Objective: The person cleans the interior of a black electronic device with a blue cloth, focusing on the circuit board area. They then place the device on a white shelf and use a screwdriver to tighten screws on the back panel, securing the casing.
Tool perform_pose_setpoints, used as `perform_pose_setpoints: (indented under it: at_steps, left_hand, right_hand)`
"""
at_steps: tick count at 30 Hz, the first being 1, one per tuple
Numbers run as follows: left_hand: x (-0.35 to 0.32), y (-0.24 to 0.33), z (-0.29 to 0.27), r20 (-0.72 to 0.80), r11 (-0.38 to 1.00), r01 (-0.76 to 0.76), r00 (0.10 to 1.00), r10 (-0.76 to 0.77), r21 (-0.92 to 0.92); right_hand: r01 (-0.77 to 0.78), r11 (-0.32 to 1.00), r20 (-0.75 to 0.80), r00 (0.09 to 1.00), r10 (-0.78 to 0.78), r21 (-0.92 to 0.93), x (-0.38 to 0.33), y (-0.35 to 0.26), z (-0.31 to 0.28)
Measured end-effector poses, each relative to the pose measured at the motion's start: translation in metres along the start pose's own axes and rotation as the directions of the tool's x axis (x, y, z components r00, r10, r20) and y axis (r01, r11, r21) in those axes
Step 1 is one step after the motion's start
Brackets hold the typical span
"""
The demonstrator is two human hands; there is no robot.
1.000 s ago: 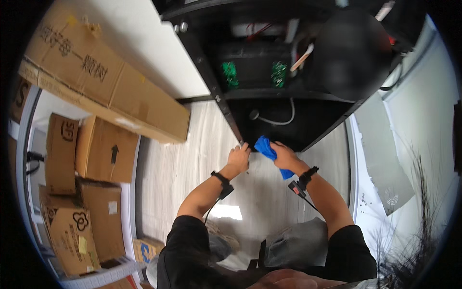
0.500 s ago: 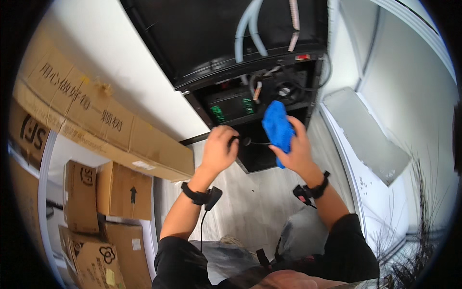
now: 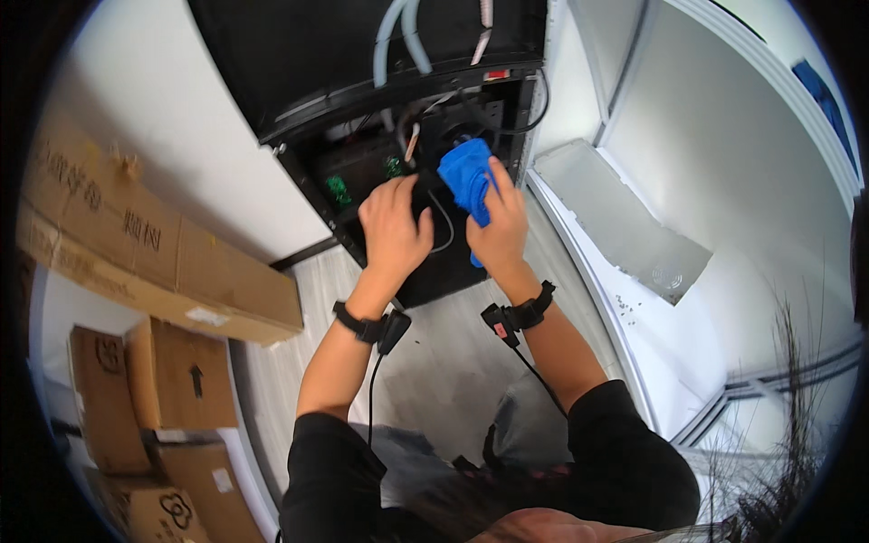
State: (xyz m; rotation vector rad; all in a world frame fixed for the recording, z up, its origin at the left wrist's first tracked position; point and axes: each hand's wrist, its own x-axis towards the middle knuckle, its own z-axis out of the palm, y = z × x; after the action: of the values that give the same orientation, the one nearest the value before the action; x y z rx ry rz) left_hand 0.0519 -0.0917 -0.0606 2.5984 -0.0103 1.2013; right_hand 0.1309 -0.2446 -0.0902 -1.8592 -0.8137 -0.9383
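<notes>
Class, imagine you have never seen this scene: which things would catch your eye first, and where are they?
A bright blue cloth stands out at the top centre, gripped in the right hand against the open black cabinet. Beside it the left hand rests on the cabinet's dark inside, near small green parts. Along the left edge, brown cardboard boxes pile up by the white wall.
</notes>
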Motion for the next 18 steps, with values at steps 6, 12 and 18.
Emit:
perform_pose_setpoints:
  at_steps: [6,12,18]
  left_hand:
    - [-0.002,0.016,0.030,-0.100,0.998,0.064,0.993,-0.066,-0.025]
    - [0.003,0.021,0.032,-0.045,0.985,0.170,0.984,-0.171,-0.030]
    - [0.001,0.017,0.025,0.038,0.980,0.198,0.980,-0.197,0.000]
  right_hand:
    - [-0.023,0.999,0.067,0.997,0.025,-0.042,0.001,0.005,0.002]
    - [-0.052,0.999,0.083,0.995,0.053,-0.017,0.007,-0.003,0.010]
    - [0.009,1.000,0.136,0.991,-0.006,-0.026,0.016,0.010,-0.003]
